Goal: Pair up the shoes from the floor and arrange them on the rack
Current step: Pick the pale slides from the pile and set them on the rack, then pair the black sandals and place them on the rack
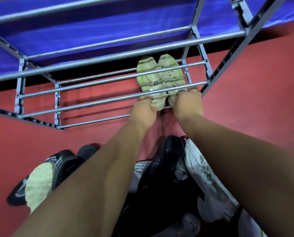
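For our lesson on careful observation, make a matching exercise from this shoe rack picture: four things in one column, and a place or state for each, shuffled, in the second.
Column one:
1. beige pair of shoes
2. white sneaker
3. black sneaker
4. grey shoe with pale sole

Column two:
A. on the floor between the two forearms
B. on the rack's lowest bars, heels held by both hands
C. on the floor at lower left, sole turned up
D. on the floor beside the right forearm

Pairs: 1-B, 2-D, 3-A, 4-C
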{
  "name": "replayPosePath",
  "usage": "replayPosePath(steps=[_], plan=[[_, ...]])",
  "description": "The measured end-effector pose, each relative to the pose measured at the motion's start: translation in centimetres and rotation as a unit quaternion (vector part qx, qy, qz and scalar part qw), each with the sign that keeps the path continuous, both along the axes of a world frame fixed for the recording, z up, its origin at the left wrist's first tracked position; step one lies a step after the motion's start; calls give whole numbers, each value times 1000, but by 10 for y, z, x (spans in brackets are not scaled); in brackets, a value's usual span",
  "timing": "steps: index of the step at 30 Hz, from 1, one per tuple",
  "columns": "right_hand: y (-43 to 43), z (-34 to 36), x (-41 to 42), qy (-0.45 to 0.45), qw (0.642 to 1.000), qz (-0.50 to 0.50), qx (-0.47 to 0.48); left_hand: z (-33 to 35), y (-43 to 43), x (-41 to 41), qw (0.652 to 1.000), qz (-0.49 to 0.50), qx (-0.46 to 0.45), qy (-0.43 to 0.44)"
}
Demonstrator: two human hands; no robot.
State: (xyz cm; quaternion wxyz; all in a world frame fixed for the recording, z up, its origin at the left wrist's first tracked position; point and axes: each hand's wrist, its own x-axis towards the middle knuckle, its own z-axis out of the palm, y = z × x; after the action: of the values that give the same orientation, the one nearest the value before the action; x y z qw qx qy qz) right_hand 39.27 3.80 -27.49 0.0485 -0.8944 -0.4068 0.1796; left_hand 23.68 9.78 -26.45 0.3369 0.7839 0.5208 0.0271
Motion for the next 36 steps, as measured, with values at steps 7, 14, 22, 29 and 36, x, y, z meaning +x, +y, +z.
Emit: replayPosePath(steps=[7, 14, 22, 29, 36], plan=[[-12, 24, -11, 0, 996, 77, -45, 0, -2, 7, 998, 59, -18, -26], [-16, 29, -8, -64, 996, 61, -30, 4, -5, 11, 997, 63, -4, -32], [-13, 31, -10, -83, 993, 51, -71, 2, -1, 12, 998, 48, -45, -24], [-23, 29, -4, -75, 994, 66, -44, 4, -5, 0, 1000, -2, -18, -18], [-60, 30, -24, -70, 993, 47, 84, 2, -54, -44, 995, 46, 20, -84]])
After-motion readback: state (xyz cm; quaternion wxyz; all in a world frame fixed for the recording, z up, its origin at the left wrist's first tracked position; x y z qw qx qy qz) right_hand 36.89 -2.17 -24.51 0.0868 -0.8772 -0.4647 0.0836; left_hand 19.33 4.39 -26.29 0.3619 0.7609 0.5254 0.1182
